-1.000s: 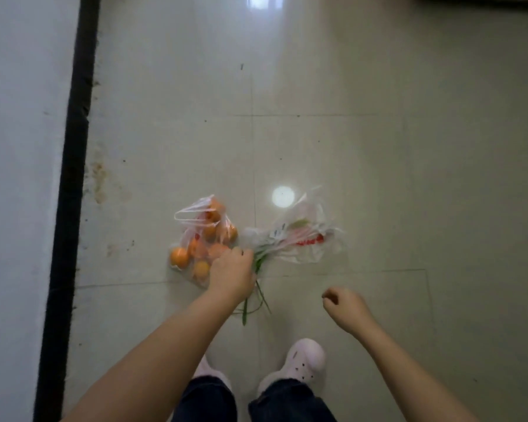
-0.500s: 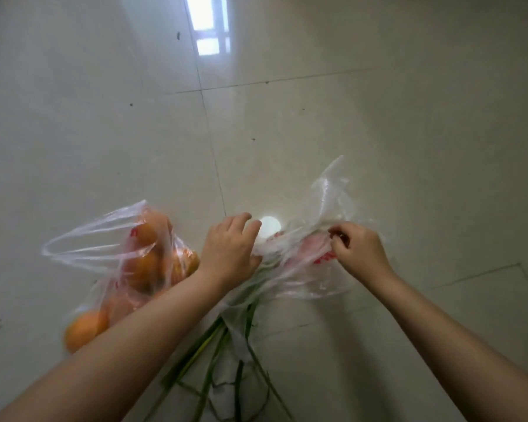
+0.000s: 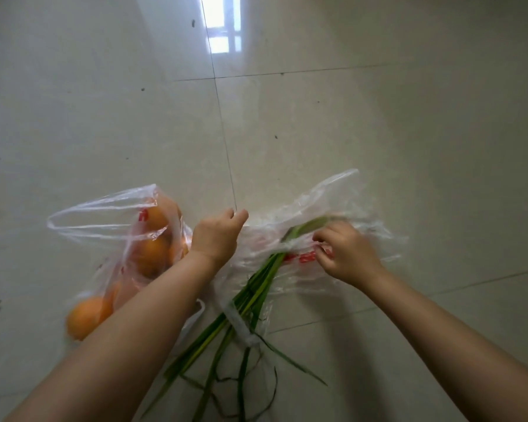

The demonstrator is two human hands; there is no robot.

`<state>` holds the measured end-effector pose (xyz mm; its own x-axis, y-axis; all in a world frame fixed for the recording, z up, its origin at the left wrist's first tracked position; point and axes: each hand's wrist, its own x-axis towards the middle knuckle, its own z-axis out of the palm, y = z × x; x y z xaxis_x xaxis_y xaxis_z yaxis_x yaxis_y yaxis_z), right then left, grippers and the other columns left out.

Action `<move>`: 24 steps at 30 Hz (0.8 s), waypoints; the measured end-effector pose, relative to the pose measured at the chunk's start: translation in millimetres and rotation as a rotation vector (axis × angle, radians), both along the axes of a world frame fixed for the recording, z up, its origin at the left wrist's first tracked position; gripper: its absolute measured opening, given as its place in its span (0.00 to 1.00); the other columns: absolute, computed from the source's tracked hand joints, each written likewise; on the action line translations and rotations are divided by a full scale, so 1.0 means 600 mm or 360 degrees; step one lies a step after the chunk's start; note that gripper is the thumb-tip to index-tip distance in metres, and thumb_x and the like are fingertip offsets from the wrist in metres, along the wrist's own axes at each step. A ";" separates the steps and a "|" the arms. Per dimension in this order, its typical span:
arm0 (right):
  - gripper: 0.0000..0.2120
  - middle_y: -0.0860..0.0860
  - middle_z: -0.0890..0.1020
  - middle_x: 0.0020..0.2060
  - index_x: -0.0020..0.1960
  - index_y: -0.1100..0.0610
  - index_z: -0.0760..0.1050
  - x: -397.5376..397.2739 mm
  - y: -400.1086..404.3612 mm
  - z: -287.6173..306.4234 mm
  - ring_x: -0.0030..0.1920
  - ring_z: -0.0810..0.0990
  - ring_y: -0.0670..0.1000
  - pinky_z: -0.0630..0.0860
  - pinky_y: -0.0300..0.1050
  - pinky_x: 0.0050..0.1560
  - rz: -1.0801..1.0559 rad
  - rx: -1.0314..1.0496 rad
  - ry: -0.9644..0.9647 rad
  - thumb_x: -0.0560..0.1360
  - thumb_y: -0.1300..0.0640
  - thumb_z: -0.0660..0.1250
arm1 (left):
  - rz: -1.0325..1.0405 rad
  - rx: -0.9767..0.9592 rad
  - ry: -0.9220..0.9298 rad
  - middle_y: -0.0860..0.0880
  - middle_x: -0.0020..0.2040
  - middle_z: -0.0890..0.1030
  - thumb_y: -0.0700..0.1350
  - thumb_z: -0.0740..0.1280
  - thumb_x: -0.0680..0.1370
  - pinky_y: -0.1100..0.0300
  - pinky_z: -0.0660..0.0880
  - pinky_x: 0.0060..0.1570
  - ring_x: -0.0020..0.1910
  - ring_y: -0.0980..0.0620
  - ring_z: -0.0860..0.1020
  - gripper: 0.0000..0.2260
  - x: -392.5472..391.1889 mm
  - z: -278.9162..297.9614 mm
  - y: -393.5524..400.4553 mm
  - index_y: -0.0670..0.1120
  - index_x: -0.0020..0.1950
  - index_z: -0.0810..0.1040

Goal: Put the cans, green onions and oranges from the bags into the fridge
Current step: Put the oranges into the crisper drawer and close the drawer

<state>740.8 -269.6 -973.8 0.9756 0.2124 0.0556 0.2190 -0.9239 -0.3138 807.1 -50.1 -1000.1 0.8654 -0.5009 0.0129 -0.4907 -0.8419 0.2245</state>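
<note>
Head cam is looking straight down at a pale tiled floor [image 3: 378, 102] with two thin plastic bags on it. On the left sits the bag of oranges [image 3: 119, 239], and you can see a few oranges [image 3: 87, 315] through the plastic. Just right of it is the other bag [image 3: 333, 208] with the green onions [image 3: 256, 287] poking out toward the near side, leaves trailing on the tiles.

Left hand [image 3: 217, 239] is curled over the near-left edge of the onion bag; looks like it's holding the plastic, but the fingertips are hidden so I can't swear to it. Right hand [image 3: 345, 254] is pinching the plastic by the red print.

Seems to me we're at the opening-the-bag step for the onions. Next thing is probably spreading the mouth and pulling the bunch out by the stalks. No cans or fridge in view.
</note>
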 end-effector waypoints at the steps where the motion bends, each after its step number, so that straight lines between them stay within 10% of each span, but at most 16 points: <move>1: 0.14 0.53 0.81 0.28 0.32 0.60 0.78 0.000 0.002 0.003 0.29 0.80 0.53 0.68 0.36 0.33 -0.0005 -0.0016 0.0013 0.65 0.55 0.56 | 0.0074 -0.0005 0.0119 0.42 0.24 0.73 0.24 0.73 0.55 0.62 0.67 0.16 0.17 0.48 0.66 0.15 -0.002 0.001 -0.001 0.38 0.35 0.77; 5: 0.13 0.57 0.83 0.36 0.42 0.61 0.79 -0.016 0.033 0.001 0.38 0.81 0.57 0.75 0.44 0.36 -0.0011 -0.0016 0.0391 0.72 0.56 0.58 | 0.0270 -0.0114 0.0390 0.37 0.49 0.76 0.33 0.59 0.76 0.51 0.73 0.41 0.41 0.40 0.76 0.09 -0.013 0.004 -0.010 0.35 0.53 0.76; 12: 0.23 0.62 0.75 0.60 0.73 0.51 0.58 -0.010 0.143 -0.053 0.58 0.76 0.61 0.73 0.48 0.54 -0.0471 0.0298 0.1294 0.79 0.52 0.56 | 0.0117 -0.0014 0.0724 0.45 0.68 0.68 0.52 0.62 0.79 0.61 0.70 0.61 0.64 0.49 0.71 0.24 -0.025 0.037 -0.001 0.42 0.72 0.64; 21: 0.07 0.60 0.78 0.53 0.50 0.59 0.74 -0.035 0.133 -0.038 0.52 0.77 0.58 0.70 0.42 0.44 -0.0953 0.0495 0.1033 0.72 0.64 0.63 | 0.0062 0.0658 0.0366 0.43 0.56 0.76 0.38 0.59 0.79 0.55 0.75 0.52 0.53 0.44 0.77 0.10 -0.035 0.013 -0.003 0.39 0.57 0.76; 24: 0.14 0.58 0.77 0.50 0.56 0.58 0.71 -0.056 0.082 -0.002 0.45 0.77 0.54 0.72 0.42 0.41 -0.1038 0.0781 0.0882 0.72 0.69 0.62 | -0.0015 0.0773 0.0319 0.42 0.51 0.79 0.37 0.65 0.76 0.55 0.77 0.46 0.49 0.44 0.80 0.07 -0.042 0.018 -0.014 0.38 0.53 0.78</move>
<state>707.4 -220.4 -975.2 0.8081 -0.3006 -0.5066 -0.5807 -0.5512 -0.5992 782.1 -58.4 -989.5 0.8224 -0.4162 -0.3878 -0.4865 -0.8679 -0.1003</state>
